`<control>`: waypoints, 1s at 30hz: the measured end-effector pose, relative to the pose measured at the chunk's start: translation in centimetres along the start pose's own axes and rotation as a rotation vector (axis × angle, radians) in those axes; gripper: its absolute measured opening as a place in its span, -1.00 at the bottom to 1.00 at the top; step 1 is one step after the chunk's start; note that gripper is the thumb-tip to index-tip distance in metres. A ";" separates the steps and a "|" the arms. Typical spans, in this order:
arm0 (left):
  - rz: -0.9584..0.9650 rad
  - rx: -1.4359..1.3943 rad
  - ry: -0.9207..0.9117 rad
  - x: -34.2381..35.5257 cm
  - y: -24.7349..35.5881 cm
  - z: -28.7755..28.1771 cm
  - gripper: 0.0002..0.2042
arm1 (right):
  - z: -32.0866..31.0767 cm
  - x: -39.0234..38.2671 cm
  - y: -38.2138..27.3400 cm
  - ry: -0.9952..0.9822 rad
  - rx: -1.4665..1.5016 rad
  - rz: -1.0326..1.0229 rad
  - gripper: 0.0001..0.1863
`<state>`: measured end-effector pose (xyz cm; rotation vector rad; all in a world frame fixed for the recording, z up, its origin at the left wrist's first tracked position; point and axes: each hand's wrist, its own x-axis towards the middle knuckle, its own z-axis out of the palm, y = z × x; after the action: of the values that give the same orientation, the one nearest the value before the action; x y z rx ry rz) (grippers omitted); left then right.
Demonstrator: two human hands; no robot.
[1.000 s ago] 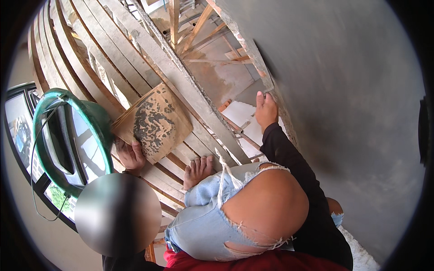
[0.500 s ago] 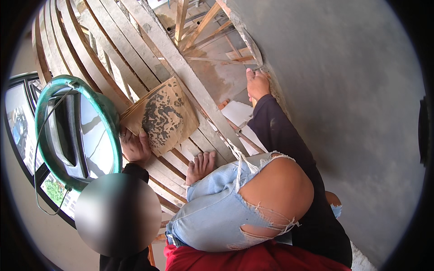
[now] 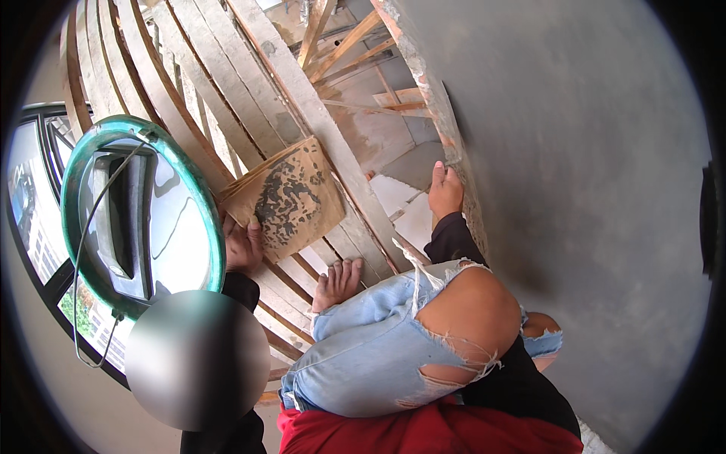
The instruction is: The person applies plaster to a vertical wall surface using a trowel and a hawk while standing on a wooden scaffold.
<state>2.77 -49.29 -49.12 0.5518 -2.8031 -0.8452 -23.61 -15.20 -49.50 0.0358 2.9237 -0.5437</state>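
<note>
My left hand (image 3: 243,244) grips the near edge of a layered brown cardboard sheet (image 3: 291,200), thumb on top. Patches of dark grey mortar (image 3: 287,189) are smeared over its upper face. To its left is a green-rimmed bucket (image 3: 208,197) holding water and a dark rectangular float (image 3: 119,216). My right hand (image 3: 446,193) is closed beside the rough wall edge, thumb extended. Ahead of it shows a grey flat blade (image 3: 414,163), apparently a trowel in its grasp; the handle is hidden by my fingers.
I squat on a platform of spaced wooden planks (image 3: 219,76), my bare foot (image 3: 337,284) on it. Beyond its long edge plank is a drop with timber braces (image 3: 344,45). A smooth grey wall (image 3: 590,189) rises at right; a window (image 3: 45,227) is at far left.
My right hand has come down along the wall edge, nearer to my knee, and the blade has turned to show its flat. The left hand still holds the cardboard; the view has shifted slightly.
</note>
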 end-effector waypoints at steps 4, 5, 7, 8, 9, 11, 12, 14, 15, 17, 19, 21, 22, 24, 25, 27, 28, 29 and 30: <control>-0.018 0.013 0.015 -0.1 0.1 0.0 -0.65 | 0.5 0.7 -0.6 0.051 -0.024 -0.068 -0.48; -0.004 0.010 0.030 -0.2 0.0 0.1 -0.65 | 0.8 1.2 -0.7 0.062 -0.030 -0.089 -0.48; 0.026 0.008 0.055 -0.2 -0.1 0.3 -0.65 | 1.3 2.7 -1.5 -0.023 0.004 -0.001 -0.47; 0.012 0.017 0.038 0.0 -0.1 0.3 -0.64 | 1.5 3.8 -2.2 -0.045 0.018 0.009 -0.46; 0.000 0.023 0.020 0.3 0.2 0.0 -0.64 | 1.8 4.9 -2.8 -0.066 0.031 0.019 -0.46; -0.015 0.034 -0.004 0.1 0.4 -0.1 -0.64 | 2.6 5.7 -4.7 -0.084 0.050 -0.027 -0.45; -0.015 0.041 -0.003 0.1 0.2 -0.2 -0.64 | 2.7 5.7 -5.2 -0.100 0.060 -0.050 -0.46; -0.001 0.051 0.003 0.2 0.2 -0.2 -0.65 | 2.2 4.7 -5.7 -0.129 0.058 -0.090 -0.47; 0.001 0.044 0.006 0.3 0.2 -0.1 -0.65 | 1.7 4.1 -5.7 -0.130 0.043 -0.112 -0.47; 0.000 0.037 0.003 0.2 0.2 0.0 -0.66 | 1.0 1.3 -4.5 -0.103 -0.031 -0.156 -0.49; 0.030 0.005 0.025 0.4 0.3 -0.1 -0.66 | 0.3 -0.2 -2.7 -0.068 -0.017 -0.098 -0.50; 0.023 0.005 0.012 0.5 0.5 -0.3 -0.66 | -0.2 -0.7 -1.2 -0.035 -0.010 -0.070 -0.50; 0.000 0.023 -0.011 0.6 0.7 -0.6 -0.66 | -0.4 -0.7 -0.5 -0.020 -0.008 -0.073 -0.50; -0.015 0.031 -0.027 0.7 0.9 -0.8 -0.66 | -0.5 -0.5 0.2 0.003 -0.029 -0.056 -0.50; -0.008 0.022 -0.021 0.8 0.9 -0.8 -0.66 | -0.6 -0.3 0.4 -0.001 -0.035 -0.059 -0.50; -0.006 0.016 -0.017 0.8 0.9 -0.7 -0.66 | -0.8 0.3 0.6 -0.011 -0.045 -0.065 -0.49; -0.010 0.020 -0.018 0.7 0.8 -0.5 -0.66 | -0.6 0.7 0.7 -0.012 -0.036 -0.077 -0.49; -0.014 0.025 -0.020 0.6 0.7 -0.4 -0.65 | -0.3 1.2 0.6 -0.013 -0.027 -0.090 -0.49; -0.014 0.033 -0.025 0.7 0.7 -0.3 -0.65 | -0.1 1.9 0.6 -0.012 -0.019 -0.101 -0.48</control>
<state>2.04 -49.18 -48.49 0.5705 -2.8445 -0.8151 -25.43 -14.66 -49.97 -0.1176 2.9307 -0.5295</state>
